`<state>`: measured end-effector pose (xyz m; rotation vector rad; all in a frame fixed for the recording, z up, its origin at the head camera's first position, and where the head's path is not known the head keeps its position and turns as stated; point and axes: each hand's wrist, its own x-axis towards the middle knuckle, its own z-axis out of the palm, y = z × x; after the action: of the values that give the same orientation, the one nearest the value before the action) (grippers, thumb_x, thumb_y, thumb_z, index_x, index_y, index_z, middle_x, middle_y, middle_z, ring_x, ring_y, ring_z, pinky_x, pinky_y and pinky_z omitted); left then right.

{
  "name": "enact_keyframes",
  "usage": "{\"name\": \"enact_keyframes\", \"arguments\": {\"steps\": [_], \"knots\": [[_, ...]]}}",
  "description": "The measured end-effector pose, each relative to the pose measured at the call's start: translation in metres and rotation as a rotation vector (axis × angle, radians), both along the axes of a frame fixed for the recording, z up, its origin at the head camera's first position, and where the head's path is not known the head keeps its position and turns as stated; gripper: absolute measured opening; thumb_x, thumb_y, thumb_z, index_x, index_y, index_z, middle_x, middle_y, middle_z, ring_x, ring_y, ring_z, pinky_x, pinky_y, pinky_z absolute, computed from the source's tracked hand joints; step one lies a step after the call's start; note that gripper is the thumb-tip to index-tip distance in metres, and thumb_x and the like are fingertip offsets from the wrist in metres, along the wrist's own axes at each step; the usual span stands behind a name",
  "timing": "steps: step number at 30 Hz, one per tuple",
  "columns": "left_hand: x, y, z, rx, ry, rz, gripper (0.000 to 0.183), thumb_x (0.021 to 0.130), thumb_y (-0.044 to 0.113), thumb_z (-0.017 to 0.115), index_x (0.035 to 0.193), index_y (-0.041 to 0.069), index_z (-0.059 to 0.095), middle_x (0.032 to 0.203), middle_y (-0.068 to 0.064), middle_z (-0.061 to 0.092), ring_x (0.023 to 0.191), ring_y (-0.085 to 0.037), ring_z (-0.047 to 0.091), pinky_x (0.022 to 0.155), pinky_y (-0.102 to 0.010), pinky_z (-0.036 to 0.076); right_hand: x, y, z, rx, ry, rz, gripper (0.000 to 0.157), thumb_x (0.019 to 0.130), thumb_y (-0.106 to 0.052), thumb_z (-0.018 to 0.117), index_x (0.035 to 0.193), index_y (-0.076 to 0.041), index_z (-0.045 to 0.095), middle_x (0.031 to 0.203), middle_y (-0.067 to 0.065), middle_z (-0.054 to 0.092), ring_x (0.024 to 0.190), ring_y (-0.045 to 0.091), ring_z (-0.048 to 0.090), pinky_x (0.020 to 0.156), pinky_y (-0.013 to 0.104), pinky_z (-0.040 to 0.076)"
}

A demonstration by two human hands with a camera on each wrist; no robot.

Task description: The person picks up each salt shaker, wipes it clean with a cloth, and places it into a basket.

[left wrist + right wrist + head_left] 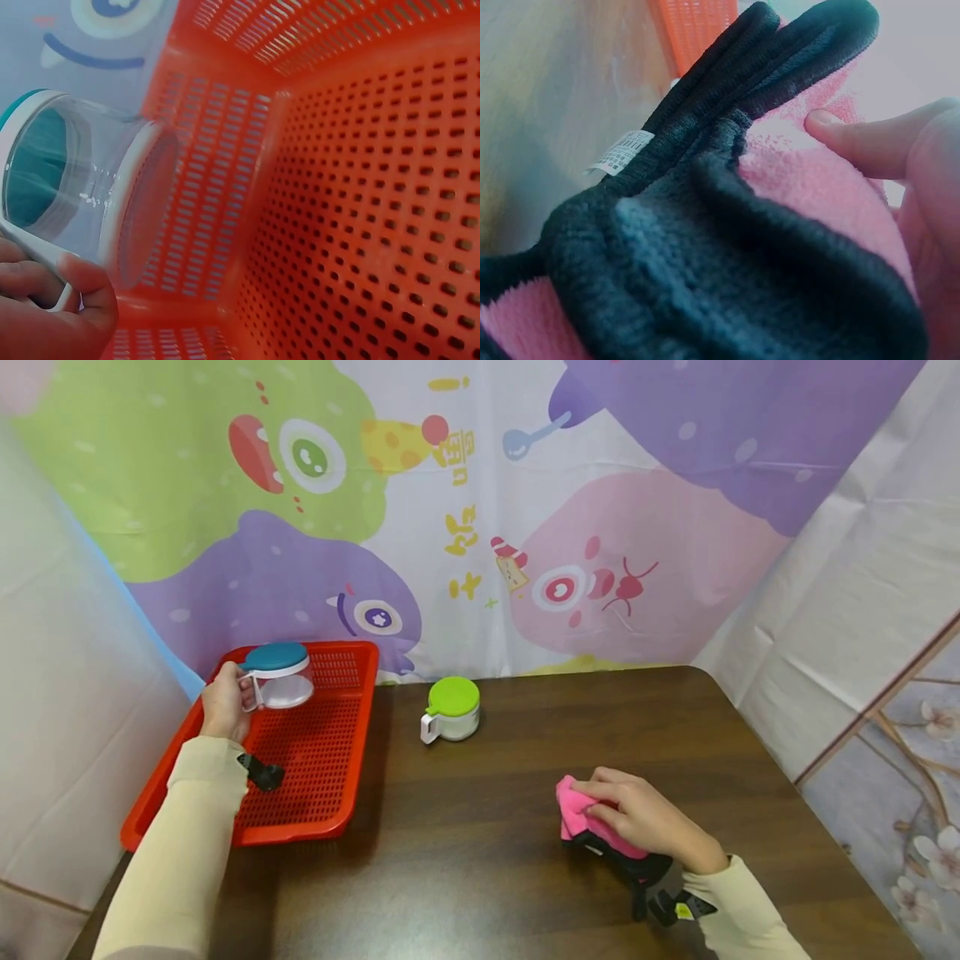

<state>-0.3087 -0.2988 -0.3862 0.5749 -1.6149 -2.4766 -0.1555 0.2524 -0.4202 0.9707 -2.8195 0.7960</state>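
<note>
Right of the green-lidded jar [459, 722], the counter [637, 718] opens broad enough for my right fingers [600, 790] and the pink-and-black cloth [573, 808] they grip. Left of it, a narrow lane ends at the raised rim of the red plastic basket [365, 727]. Behind it, the printed curtain [472, 631] bars me; in front, I could pass freely.

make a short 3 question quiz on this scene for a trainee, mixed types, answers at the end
1. Which hand grips the pink cloth?
2. True or false: the green-lidded jar stands on the table, outside the red basket.
3. Fill in: the left hand holds the blue-lidded jar by its ____.

Key:
1. The right hand
2. True
3. handle
</note>
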Motion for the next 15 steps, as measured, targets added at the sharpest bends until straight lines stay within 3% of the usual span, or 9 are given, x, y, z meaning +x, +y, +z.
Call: {"name": "enact_keyframes", "arguments": {"steps": [15], "knots": [[-0.008, -0.010, -0.017, -0.033, -0.154, 0.031, 0.033, 0.093, 0.020, 0.040, 0.061, 0.013, 0.043, 0.053, 0.004, 0.043, 0.049, -0.012, 0.032, 0.047, -0.029, 0.035, -0.001, -0.001, 0.000, 0.000, -0.018, 0.001, 0.035, 0.089, -0.011, 0.065, 0.123, -0.006, 0.066, 0.084, -0.009, 0.053, 0.069, -0.001, 0.041, 0.061, 0.017, 0.039]]}}
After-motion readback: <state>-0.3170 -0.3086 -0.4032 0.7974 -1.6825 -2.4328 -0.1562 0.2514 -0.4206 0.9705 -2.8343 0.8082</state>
